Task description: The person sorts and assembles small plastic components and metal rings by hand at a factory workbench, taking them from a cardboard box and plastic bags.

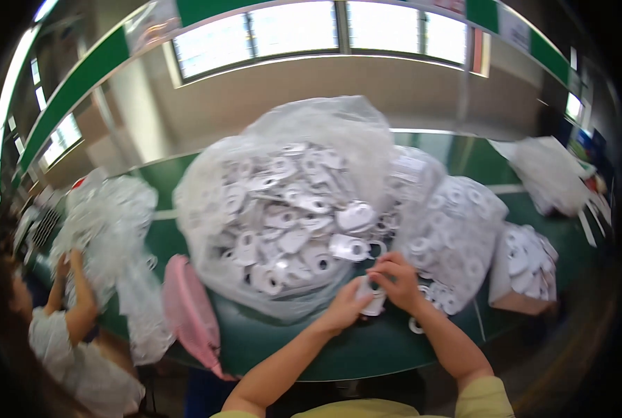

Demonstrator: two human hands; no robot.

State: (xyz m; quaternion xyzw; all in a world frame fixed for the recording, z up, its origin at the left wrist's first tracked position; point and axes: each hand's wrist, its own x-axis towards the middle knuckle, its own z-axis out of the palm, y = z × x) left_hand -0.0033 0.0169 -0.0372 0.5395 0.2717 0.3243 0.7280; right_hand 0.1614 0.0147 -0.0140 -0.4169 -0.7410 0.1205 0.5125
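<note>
Tag [372, 296], a small white plastic piece, sits pinched between both hands at the near edge of the green worktop [366, 348], right in front of the person. Its long axis seems to run roughly upright, away from the body, though blur hides its exact outline.

From the left: another person's arm [81, 299] reaches into a clear bag [109, 223] at the worktop's left edge, well apart from the work. Next comes a pink pouch [189, 313] hanging over the near edge. Beside it the big open bag [283, 216] of white tags fills the middle, its mouth just beyond the hands.

The left hand [346, 306] comes in from lower left, fingers curled shut on the tag's lower end. The right hand [398, 279] closes over its upper end from the right, slightly nearer the bag. A loose ring [416, 325] lies just beside the right wrist. Further right stand a second tag bag [457, 237] and a box [523, 272] of tags.
</note>
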